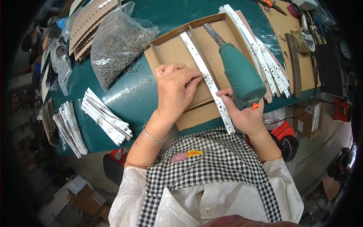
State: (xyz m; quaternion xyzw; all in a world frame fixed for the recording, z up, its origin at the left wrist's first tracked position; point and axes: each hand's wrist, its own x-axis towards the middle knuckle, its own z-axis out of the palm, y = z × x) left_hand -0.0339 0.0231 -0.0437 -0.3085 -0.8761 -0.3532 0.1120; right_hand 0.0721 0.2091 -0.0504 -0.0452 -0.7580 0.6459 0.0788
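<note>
A narrow white LED circuit strip (206, 73) lies slanted across a shallow cardboard tray (172, 41), its near end sticking out past the tray's front edge. At that near part, my right hand (244, 115) pinches the strip between thumb and finger. Above this hand is a green, bottle-shaped tool that looks like a soldering gun (242, 72), with a dark metal barrel and an orange end piece; whether my other fingers support it is hidden. My left hand (174, 85) is closed in a pinch with its fingertips against the strip's left edge. Anything tiny between them cannot be made out.
Several white strips (261, 56) are stacked right of the tray. More bundles of strips (106, 117) lie on the green table (140, 85) at left. A clear bag of small metal parts (117, 49) stands behind them, some spilled. Pliers (270, 4) lie far right.
</note>
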